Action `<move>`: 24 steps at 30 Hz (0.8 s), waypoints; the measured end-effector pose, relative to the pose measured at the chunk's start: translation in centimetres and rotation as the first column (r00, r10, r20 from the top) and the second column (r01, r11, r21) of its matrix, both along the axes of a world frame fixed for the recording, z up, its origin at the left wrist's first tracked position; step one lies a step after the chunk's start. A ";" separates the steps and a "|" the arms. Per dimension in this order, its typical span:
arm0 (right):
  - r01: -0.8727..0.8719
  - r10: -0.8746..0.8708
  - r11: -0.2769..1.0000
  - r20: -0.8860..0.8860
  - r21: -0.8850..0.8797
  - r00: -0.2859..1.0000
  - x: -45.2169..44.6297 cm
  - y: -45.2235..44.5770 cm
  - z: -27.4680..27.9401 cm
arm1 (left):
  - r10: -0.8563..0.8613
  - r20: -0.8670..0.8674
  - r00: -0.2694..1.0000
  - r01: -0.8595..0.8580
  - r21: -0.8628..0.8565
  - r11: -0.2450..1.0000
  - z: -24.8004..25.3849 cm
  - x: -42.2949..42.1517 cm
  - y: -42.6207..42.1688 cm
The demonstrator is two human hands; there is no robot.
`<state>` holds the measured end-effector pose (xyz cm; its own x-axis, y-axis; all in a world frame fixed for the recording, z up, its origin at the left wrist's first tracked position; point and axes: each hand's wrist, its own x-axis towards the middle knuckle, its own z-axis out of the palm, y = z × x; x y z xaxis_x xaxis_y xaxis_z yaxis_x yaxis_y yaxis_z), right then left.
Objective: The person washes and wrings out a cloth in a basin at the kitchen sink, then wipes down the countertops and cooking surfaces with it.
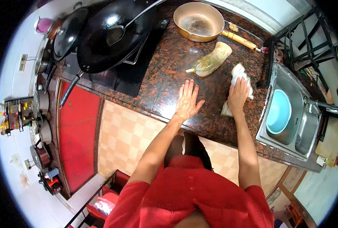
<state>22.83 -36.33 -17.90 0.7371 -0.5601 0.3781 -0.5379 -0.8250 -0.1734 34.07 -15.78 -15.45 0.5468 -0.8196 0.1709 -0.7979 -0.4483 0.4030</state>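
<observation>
My left hand (188, 100) lies flat on the dark speckled countertop (157, 91), fingers spread, with nothing in it. My right hand (238, 95) presses down on a crumpled white cloth (238, 71), which sticks out past the fingertips and to the left of the palm. Beyond and between the hands rests a piece of squash (210, 60), yellowish green, its stem pointing left towards me. Behind the squash stands a frying pan (199, 35) with a tan inside and a wooden handle (239, 39) reaching right.
On the left, a large black wok (96, 49) with a metal ladle (115, 35) sits over the black stove (133, 81). To the right is a steel sink (300, 110) holding a light blue basin (278, 112). A black rack (301, 41) stands behind the sink.
</observation>
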 end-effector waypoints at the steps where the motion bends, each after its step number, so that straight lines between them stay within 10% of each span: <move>1: -0.025 0.027 0.998 -0.021 0.056 0.999 -1.4 1.5 0.6 | -0.009 -0.016 1.000 0.008 -0.041 0.999 -0.1 0.2 0.1; 8: 0.229 -0.188 0.972 -0.425 0.045 0.885 -13.1 5.0 2.3 | -0.014 -0.210 0.978 -0.022 -0.165 0.986 0.1 0.2 4.1; 13: 0.478 -0.435 0.863 -0.244 0.161 0.867 -14.3 7.8 -0.1 | 0.321 -0.122 0.939 -0.343 -0.296 0.892 2.5 1.4 11.4; 17: 0.250 -0.213 0.949 -0.196 0.192 0.957 -9.3 14.1 0.2 | 0.521 -0.243 0.818 -0.575 -0.337 0.746 2.6 2.4 16.4; 24: -0.389 0.382 0.893 0.074 0.225 0.921 6.3 22.9 2.5 | 0.365 -0.383 0.849 -0.484 -0.285 0.827 1.9 2.4 19.0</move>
<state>29.11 -13.46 -15.37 0.9042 -0.3080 0.2959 -0.1783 -0.9017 -0.3939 36.46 3.19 -13.55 0.8972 -0.4058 0.1740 -0.3742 -0.4898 0.7874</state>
